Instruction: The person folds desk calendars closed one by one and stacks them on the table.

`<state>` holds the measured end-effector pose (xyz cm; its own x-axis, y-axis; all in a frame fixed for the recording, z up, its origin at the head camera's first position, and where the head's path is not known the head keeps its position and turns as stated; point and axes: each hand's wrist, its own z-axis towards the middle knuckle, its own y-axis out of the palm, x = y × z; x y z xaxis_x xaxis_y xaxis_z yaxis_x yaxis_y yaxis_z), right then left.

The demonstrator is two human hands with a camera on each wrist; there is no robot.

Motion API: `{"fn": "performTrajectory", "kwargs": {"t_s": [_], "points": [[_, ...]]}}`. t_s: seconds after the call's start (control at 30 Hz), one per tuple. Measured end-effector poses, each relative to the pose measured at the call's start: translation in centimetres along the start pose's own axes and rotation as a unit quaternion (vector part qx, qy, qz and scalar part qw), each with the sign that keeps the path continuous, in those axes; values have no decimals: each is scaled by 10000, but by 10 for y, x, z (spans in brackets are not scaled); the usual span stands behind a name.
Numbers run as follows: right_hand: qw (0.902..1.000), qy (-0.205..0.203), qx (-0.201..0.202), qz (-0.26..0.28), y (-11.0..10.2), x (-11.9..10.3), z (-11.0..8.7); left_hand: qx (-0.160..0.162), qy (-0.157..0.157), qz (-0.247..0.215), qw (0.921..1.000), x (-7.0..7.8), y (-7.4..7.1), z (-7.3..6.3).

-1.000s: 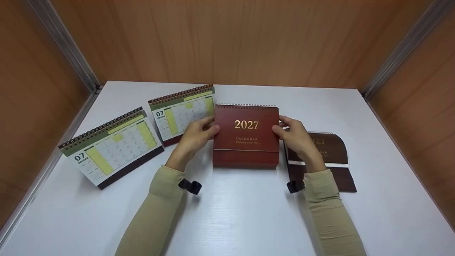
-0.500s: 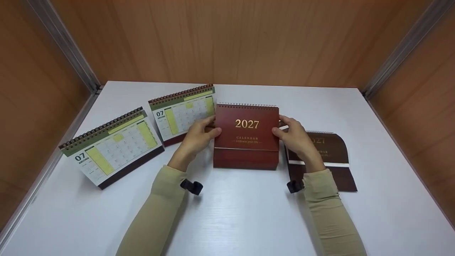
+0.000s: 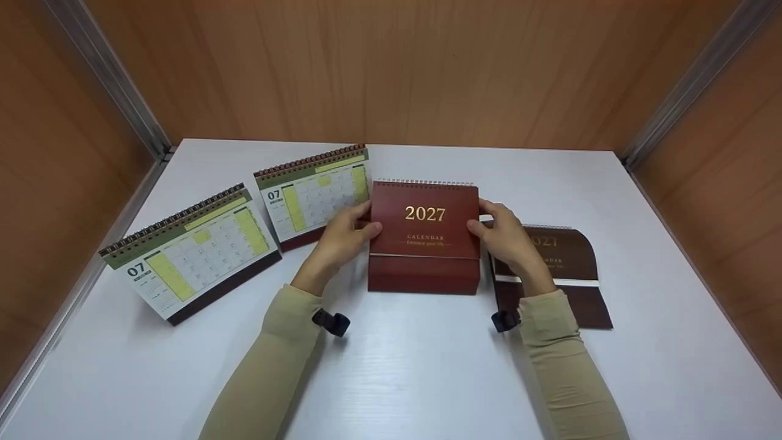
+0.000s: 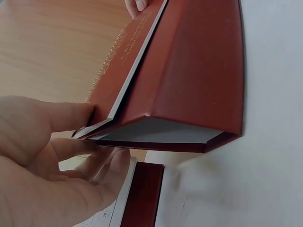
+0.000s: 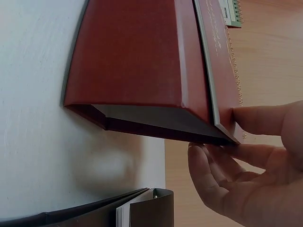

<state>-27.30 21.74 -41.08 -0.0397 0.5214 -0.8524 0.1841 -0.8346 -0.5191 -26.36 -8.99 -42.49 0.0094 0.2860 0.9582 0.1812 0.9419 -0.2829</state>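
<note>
A red 2027 desk calendar stands tilted back on its folded base in the middle of the white table. Its left edge is pinched by my left hand, thumb on the cover and fingers behind. My right hand grips the opposite edge the same way. In the left wrist view the calendar's base shows an open, hollow side. The right wrist view also has the red base, with the right thumb against the cover. Fingers behind the calendar are partly hidden in the head view.
Two desk calendars turned to a 07 page, one nearer and one farther back, stand at the left. A dark brown 2027 calendar is at the right, partly behind my right wrist. Wooden panels enclose the white table.
The red calendar has shifted slightly toward me and a touch to the right at its left edge, with both hands still holding it. The other calendars stay in place.
</note>
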Motion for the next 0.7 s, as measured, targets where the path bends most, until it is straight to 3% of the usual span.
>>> {"fn": "performTrajectory", "kwargs": {"t_s": [0.37,0.7], "points": [[10000,-33,56,-41,1,2,1,97,109,-48,9999,-3,5,2],[9999,5,-80,-124,3,7,2,0,-166,-45,9999,-8,5,3]]}}
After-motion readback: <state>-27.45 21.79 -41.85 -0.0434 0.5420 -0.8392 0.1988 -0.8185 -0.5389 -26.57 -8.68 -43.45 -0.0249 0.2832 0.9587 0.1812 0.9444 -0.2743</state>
